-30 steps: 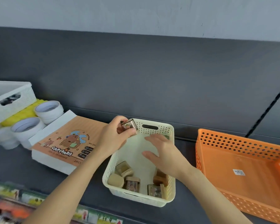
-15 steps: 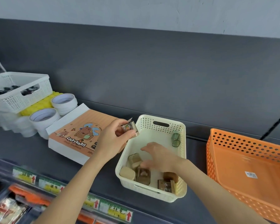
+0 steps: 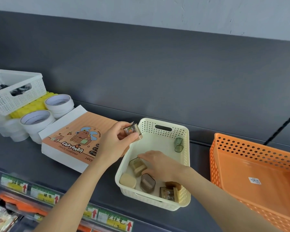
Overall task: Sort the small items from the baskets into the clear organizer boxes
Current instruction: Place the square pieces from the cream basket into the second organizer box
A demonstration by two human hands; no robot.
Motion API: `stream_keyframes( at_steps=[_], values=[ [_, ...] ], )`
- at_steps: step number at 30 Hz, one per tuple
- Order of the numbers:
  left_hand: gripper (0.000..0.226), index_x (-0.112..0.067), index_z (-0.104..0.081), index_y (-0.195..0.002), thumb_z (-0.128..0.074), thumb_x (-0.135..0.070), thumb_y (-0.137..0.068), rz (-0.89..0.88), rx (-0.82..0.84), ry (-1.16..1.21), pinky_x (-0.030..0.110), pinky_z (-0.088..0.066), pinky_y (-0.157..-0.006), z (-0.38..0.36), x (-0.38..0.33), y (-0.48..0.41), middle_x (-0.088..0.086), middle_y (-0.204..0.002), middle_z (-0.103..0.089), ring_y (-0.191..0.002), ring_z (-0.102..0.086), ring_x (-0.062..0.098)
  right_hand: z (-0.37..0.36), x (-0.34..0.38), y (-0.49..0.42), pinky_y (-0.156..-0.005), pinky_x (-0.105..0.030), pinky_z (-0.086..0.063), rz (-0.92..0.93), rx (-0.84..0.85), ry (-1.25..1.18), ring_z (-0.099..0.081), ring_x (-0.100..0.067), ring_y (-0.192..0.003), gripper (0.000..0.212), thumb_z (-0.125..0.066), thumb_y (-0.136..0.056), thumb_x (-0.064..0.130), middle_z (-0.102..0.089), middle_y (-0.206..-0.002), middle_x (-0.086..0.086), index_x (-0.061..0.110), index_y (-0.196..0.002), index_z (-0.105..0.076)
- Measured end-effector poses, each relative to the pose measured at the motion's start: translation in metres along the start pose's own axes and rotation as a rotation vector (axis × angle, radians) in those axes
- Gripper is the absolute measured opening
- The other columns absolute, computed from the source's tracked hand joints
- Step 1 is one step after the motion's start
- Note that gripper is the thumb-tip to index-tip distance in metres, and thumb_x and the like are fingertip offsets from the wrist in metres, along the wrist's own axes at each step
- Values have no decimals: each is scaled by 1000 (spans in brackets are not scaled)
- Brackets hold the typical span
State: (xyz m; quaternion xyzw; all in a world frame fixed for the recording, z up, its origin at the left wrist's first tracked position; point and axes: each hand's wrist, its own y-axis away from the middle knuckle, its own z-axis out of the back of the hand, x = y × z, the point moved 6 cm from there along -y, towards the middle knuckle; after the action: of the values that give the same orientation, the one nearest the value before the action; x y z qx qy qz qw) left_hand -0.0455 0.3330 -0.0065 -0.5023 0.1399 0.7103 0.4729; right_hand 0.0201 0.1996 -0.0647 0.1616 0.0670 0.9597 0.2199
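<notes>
A cream perforated basket (image 3: 164, 122) sits on the dark shelf and holds several small pencil sharpeners. My left hand (image 3: 115, 145) hovers over the basket's left rim and pinches a clear-cased sharpener (image 3: 132, 132). My right hand (image 3: 159, 164) reaches down into the basket, fingers and thumb on either side of a tan sharpener (image 3: 137, 166). Around it lie a round cream sharpener (image 3: 128, 180), a brown one (image 3: 147, 183), a picture-faced one (image 3: 167, 193) and a green one (image 3: 178, 144) at the far right wall. No clear organizer box is in view.
An orange Capybara pencil-sharpener box (image 3: 74, 143) lies left of the basket. Behind it are white tape rolls (image 3: 35, 118), yellow items and a white basket (image 3: 15, 96). An empty orange basket (image 3: 258, 164) stands to the right. Price labels (image 3: 115, 221) line the shelf's front edge.
My right hand has dropped deeper into the cream basket and moved left onto the tan sharpener. My left hand still holds the clear-cased sharpener at the rim. The view shifted left.
</notes>
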Motion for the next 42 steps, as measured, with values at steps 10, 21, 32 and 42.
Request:
stream_keyframes(
  at_steps=[10,21,32,42],
  values=[
    [32,-25,-60,-114,-69,-32,-84,-5,-11,16,6,-47,-66,-1,0,-1,-15,-98,-68,-88,-62,-3,21,-15,-3,-93,-30,-50,-143,-126,-489,-58,-14,-105,51,-79,-74,26,-61,-116,2,17,-120,-57],
    [33,-23,-61,-113,-71,-32,-83,-29,2,25,13,-50,-66,-7,-6,-2,-13,-95,-69,-84,-64,-1,29,-13,20,-70,-34,-56,-166,11,-1808,-63,-20,-80,33,-72,-76,6,-65,-94,-9,11,-106,-58],
    [35,-24,-60,-115,-70,-34,-83,-18,7,15,8,-48,-64,-7,-3,-2,-13,-99,-68,-88,-64,1,26,-8,25,-81,-29,-54,-171,82,-382,-60,-7,-85,26,-72,-73,45,-67,-90,9,23,-86,-72],
    [36,-24,-60,-116,-70,-33,-83,-16,21,24,7,-48,-65,-8,2,-1,-14,-101,-67,-90,-61,-5,20,-5,23,-57,-31,-40,-244,149,-197,-47,-17,-62,45,-67,-71,47,-49,-67,-4,2,-75,-61]
  ],
)
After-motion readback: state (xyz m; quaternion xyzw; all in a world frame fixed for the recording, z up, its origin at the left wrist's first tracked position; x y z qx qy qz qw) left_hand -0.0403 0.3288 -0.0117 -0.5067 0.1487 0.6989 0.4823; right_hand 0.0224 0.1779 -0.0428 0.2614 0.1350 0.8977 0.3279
